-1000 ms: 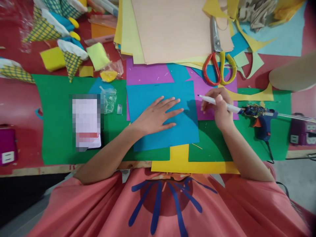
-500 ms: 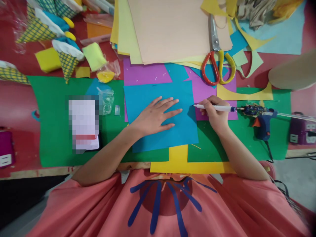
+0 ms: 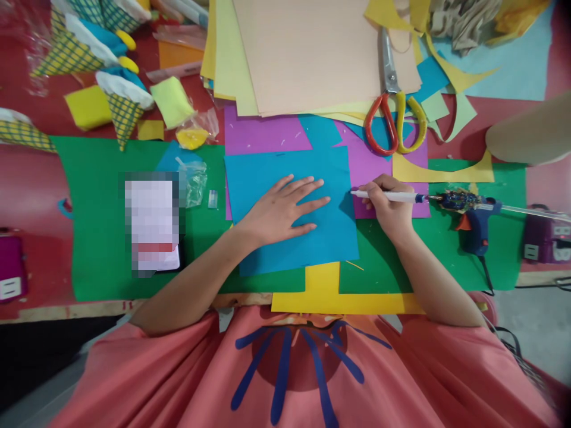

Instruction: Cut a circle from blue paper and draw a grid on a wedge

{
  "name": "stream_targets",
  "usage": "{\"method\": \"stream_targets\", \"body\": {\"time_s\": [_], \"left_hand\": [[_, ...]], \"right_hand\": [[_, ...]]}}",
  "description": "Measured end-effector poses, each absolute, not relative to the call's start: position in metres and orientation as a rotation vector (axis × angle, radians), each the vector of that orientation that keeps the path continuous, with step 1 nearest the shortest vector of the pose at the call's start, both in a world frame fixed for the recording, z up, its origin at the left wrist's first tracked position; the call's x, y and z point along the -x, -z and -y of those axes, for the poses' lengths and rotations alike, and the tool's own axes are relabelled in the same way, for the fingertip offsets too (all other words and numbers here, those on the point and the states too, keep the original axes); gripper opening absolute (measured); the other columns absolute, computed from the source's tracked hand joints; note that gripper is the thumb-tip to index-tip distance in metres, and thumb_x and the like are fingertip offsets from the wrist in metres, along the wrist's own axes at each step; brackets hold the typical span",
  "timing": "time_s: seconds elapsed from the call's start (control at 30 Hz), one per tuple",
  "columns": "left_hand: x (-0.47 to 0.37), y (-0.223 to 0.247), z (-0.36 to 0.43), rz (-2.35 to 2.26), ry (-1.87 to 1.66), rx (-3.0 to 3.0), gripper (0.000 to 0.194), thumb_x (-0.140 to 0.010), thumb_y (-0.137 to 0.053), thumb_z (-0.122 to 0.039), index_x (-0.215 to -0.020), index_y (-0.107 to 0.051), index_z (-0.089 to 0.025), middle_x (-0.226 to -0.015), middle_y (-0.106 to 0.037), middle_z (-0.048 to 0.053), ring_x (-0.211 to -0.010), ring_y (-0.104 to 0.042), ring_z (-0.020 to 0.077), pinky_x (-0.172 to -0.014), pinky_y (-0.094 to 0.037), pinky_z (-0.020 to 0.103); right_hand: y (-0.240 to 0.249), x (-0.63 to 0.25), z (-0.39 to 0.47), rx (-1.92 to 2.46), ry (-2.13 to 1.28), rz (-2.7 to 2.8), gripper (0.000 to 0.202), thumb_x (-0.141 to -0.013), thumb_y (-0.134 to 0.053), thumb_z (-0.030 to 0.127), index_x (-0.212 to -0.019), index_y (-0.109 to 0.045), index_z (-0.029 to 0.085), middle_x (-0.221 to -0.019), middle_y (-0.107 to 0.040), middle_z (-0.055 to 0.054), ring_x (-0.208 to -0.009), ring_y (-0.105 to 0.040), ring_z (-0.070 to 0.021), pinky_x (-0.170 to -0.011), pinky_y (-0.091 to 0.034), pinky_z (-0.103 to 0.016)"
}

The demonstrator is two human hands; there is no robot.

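Note:
A blue sheet (image 3: 289, 169) lies flat in front of me, over purple sheets (image 3: 267, 131) and a large green sheet (image 3: 107, 238). My left hand (image 3: 288, 208) rests on the blue sheet with its fingers spread. In my right hand (image 3: 388, 205) is a white pen (image 3: 397, 196), held almost level. Its tip points left and is at the blue sheet's right edge; whether it touches, I cannot tell. The pen's dark blue end sticks out to the right, near a blue glue gun (image 3: 477, 229).
Scissors (image 3: 390, 77) with red and yellow handles lie on scraps beyond my right hand. Behind the blue sheet is a stack of pale sheets (image 3: 321, 53). A blurred-out phone (image 3: 172, 261), checkered fabric cones (image 3: 120, 110) and sponges (image 3: 87, 107) sit left. A beige cylinder (image 3: 526, 131) stands right.

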State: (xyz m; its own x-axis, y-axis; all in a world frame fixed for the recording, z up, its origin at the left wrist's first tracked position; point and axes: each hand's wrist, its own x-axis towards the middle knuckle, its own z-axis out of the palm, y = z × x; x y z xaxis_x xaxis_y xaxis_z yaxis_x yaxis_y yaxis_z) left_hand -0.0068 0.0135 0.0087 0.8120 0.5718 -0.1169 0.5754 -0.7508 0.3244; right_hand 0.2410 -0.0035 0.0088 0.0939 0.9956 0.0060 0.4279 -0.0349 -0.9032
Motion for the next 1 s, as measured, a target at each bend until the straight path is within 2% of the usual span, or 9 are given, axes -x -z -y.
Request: {"method": "stream_targets", "body": {"time_s": [0.3, 0.43, 0.57, 0.87, 1.0], "left_hand": [[0.006, -0.009, -0.013, -0.868, 0.01, -2.638, 0.055, -0.097, -0.046, -0.046, -0.149, -0.036, -0.03, -0.16, -0.027, 0.006, -0.147, -0.027, 0.0262, -0.12, -0.02, 0.05], [0.006, -0.008, -0.012, -0.965, 0.006, -2.631, 0.055, -0.098, -0.044, -0.046, -0.149, -0.036, -0.027, -0.16, -0.027, 0.008, -0.148, -0.025, 0.028, -0.12, -0.02, 0.052], [0.005, -0.009, -0.012, -1.121, -0.002, -2.608, 0.055, -0.099, -0.041, -0.046, -0.15, -0.035, -0.025, -0.16, -0.027, 0.011, -0.148, -0.024, 0.029, -0.119, -0.019, 0.052], [0.006, -0.009, -0.013, -1.129, 0.006, -2.6, 0.054, -0.099, -0.039, -0.047, -0.15, -0.035, -0.027, -0.161, -0.026, 0.01, -0.148, -0.024, 0.0277, -0.12, -0.019, 0.05], [0.005, -0.011, -0.014, -1.133, 0.015, -2.584, 0.054, -0.099, -0.039, -0.046, -0.149, -0.036, -0.026, -0.16, -0.027, 0.01, -0.148, -0.024, 0.029, -0.12, -0.019, 0.051]], "right_hand": [[-0.009, -0.243, 0.004, 1.506, -0.947, 1.423, 0.022, -0.079, -0.055, 0.022, -0.058, -0.058, 0.019, -0.048, -0.055, 0.003, -0.043, -0.05, -0.0094, -0.045, -0.038, -0.023], [-0.009, -0.244, 0.007, 1.45, -0.903, 1.257, 0.026, -0.085, -0.061, 0.035, -0.063, -0.062, 0.02, -0.049, -0.058, 0.003, -0.041, -0.051, -0.009, -0.043, -0.039, -0.024], [-0.013, -0.243, 0.006, 1.419, -0.943, 1.302, 0.031, -0.081, -0.069, 0.046, -0.066, -0.063, 0.019, -0.052, -0.062, 0.003, -0.042, -0.053, -0.0086, -0.042, -0.04, -0.023], [-0.007, -0.236, -0.009, 1.473, -0.947, 1.432, 0.015, -0.084, -0.066, 0.028, -0.071, -0.065, 0.019, -0.057, -0.066, 0.003, -0.051, -0.06, -0.0093, -0.051, -0.046, -0.023], [-0.006, -0.235, -0.01, 1.507, -0.931, 1.465, 0.016, -0.083, -0.065, 0.03, -0.072, -0.065, 0.019, -0.06, -0.068, 0.001, -0.053, -0.061, -0.011, -0.052, -0.047, -0.024]]}}
